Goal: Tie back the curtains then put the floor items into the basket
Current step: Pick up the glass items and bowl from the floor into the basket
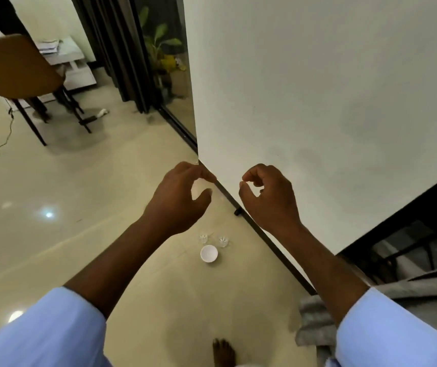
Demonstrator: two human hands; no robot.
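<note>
Below, both hands, left (179, 198) and right (267, 197), curl loosely, holding nothing, above 1 white bowl (209, 253).

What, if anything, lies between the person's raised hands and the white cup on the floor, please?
Nothing visible does. The white cup and two small clear glasses sit on bare floor below the left hand and right hand, beside the black door track.

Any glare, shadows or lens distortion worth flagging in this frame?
Head view: lamp glare spots on the glossy floor; soft hand shadows on the white wall; wide-angle bend in the black floor track; left hand and right hand slightly soft; two clear glasses by the white bowl barely resolve.
</note>
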